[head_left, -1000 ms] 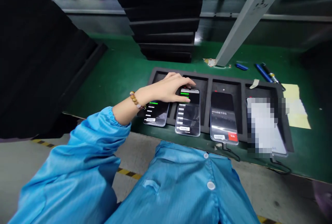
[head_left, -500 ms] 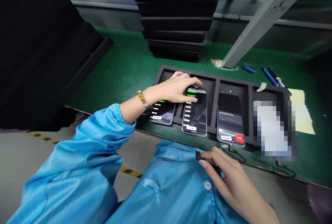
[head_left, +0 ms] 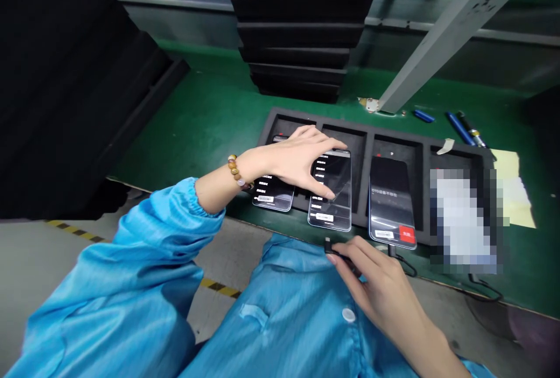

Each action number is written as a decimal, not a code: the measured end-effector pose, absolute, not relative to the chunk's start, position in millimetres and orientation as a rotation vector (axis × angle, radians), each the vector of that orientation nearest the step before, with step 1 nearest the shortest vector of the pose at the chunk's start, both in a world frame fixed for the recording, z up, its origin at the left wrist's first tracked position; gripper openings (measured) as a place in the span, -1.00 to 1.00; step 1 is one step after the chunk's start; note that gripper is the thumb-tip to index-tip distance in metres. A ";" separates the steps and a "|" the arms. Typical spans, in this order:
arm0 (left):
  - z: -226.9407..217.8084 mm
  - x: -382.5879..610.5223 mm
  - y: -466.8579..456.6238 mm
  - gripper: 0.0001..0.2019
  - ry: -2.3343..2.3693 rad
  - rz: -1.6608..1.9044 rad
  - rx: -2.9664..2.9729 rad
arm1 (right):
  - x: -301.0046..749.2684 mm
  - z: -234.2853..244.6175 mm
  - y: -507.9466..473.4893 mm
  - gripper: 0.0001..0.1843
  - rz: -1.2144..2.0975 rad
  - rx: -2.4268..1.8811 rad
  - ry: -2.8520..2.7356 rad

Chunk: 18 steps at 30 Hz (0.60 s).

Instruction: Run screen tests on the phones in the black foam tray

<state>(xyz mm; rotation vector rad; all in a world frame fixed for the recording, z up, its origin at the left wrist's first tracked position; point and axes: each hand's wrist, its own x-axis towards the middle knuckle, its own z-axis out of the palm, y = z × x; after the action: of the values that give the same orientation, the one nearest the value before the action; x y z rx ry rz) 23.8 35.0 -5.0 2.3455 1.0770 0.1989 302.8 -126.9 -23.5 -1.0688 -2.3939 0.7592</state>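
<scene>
In the head view, the left hand (head_left: pixel 297 159) lies spread flat, fingers wide, just above the middle of the frame, over the second phone (head_left: pixel 331 190) in the black foam tray (head_left: pixel 367 133), its thumb touching the lit screen. The right hand (head_left: pixel 376 290), in the lower right, pinches a black cable plug (head_left: pixel 329 245) between thumb and forefinger just below that phone's bottom edge, not yet in contact with it. Three more phones sit in the neighbouring slots: the first phone (head_left: pixel 272 194) half under the left palm, the third phone (head_left: pixel 391 203) to the right with a red button showing, and the far right one blurred out, all on the green bench mat (head_left: pixel 210 115).
</scene>
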 end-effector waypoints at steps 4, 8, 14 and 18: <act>-3.4 26.1 29.4 0.14 1.078 0.165 2.363 | 301.5 -23.9 -124.6 -0.88 0.696 -1.085 -2.400; -0.8 27.5 30.1 0.08 1.100 0.158 2.347 | 299.1 -25.7 -122.9 -0.87 0.598 -1.112 -2.418; -0.2 27.4 30.7 0.03 1.116 0.169 2.338 | 293.6 -26.5 -120.9 -0.79 0.522 -1.132 -2.429; 2.6 28.4 29.2 0.00 1.116 0.185 2.307 | 289.3 -25.9 -121.7 -0.79 0.557 -1.195 -2.350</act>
<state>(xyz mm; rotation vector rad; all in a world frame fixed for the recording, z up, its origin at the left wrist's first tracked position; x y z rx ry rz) 28.4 29.2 2.6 2.3068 1.1156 0.1851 289.3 -121.7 -25.9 -1.1952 -2.3505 0.5566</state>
